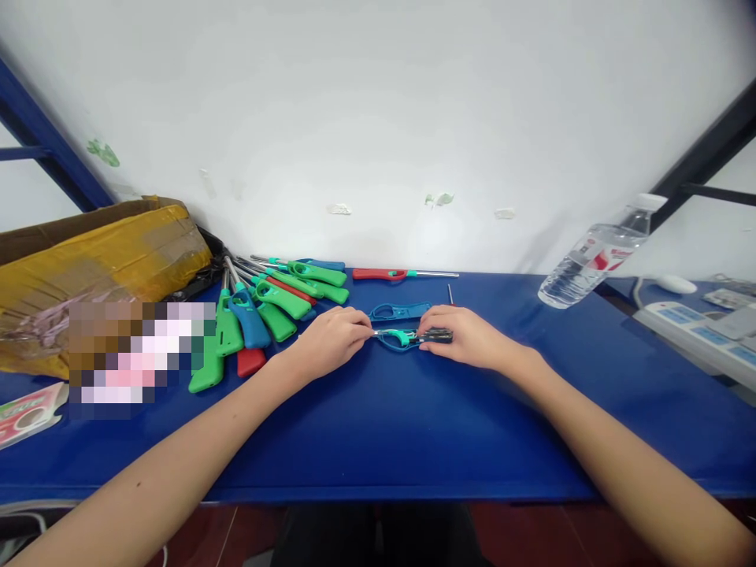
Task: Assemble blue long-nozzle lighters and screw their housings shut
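Observation:
Between my hands lies an opened blue utility lighter (398,343), its turquoise trigger (404,337) and inner parts showing. My left hand (335,340) pinches the thin metal end at its left. On the right, my right hand (453,334) has its fingers closed around the dark fuel tank (435,335) in the handle. Just behind, a separate blue casing half (402,312) rests on the table, its right end near my right fingers. A screwdriver-like thin shaft (450,294) pokes up behind my right hand; its lower part is hidden.
Several green, blue and red utility lighters (277,299) are piled at the left. A red lighter (378,274) lies by the wall. A taped cardboard box (100,276) stands far left. On the right are a tilted water bottle (596,256) and a white power strip (697,331).

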{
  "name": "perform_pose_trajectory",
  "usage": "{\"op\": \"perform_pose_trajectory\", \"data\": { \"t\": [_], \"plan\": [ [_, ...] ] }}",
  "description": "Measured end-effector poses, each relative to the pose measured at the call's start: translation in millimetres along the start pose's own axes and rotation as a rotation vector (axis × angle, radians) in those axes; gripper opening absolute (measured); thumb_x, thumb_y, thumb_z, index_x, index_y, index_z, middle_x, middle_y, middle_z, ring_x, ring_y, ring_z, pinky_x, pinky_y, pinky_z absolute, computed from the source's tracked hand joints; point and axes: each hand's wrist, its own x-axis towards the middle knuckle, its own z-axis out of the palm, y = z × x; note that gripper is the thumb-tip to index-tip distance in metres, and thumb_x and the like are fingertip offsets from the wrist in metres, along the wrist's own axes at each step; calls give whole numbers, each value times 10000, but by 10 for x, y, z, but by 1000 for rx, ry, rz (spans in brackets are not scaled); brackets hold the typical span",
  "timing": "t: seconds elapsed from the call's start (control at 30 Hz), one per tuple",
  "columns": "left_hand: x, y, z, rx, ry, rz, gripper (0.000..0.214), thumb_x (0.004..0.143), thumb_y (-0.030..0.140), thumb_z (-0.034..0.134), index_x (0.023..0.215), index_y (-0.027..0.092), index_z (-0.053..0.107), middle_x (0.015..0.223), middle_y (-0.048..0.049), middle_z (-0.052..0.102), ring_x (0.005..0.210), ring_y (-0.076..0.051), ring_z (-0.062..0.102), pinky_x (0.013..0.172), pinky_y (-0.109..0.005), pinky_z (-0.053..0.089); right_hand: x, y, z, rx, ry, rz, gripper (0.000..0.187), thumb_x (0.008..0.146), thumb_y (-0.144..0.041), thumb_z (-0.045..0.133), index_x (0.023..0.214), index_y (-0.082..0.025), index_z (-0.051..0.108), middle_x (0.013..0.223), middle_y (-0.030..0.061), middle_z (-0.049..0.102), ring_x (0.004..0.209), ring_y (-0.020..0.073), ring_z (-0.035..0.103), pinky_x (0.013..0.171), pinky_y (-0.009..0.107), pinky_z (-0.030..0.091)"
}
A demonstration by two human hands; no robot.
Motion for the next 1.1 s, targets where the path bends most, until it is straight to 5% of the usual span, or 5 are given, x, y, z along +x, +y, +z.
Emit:
{"op": "perform_pose_trajectory", "data": {
  "t": [0.33, 0.7, 0.9, 1.1],
  "plan": [
    [-2, 55, -45, -11, 5, -23, 246, 926, 234, 537, 1138, 192, 655, 1135, -75, 650, 994, -208, 599, 875, -335, 484, -14, -30, -50, -37, 70, -6, 179, 901, -286, 580, 981, -224, 727, 1032, 87, 687, 985, 236, 616, 862, 393, 514],
    [-5, 69, -30, -45, 25, -8, 225, 933, 272, 541, 1030, 183, 724, 1126, -98, 651, 1020, -231, 599, 917, -382, 499, -17, -18, -91, -90, 47, -13, 260, 925, -324, 542, 854, -214, 767, 1009, 92, 713, 966, 249, 637, 880, 431, 512],
    [-42, -94, -296, -111, -86, -67, 377, 864, 337, 647, 1216, 202, 633, 1222, -98, 625, 1084, -243, 606, 942, -349, 483, -21, -15, -78, -94, 54, 12, 229, 909, -322, 560, 1044, -210, 709, 1053, 98, 699, 988, 254, 630, 862, 421, 525],
    [-103, -265, -473, -113, -194, -140, 288, 858, 348, 651, 1110, 209, 672, 1099, -64, 677, 1009, -230, 636, 866, -305, 478, -11, -55, 23, -85, 41, -6, 349, 910, -318, 559, 1240, -214, 604, 1185, 108, 654, 1101, 273, 595, 931, 450, 507]
  ]
}}
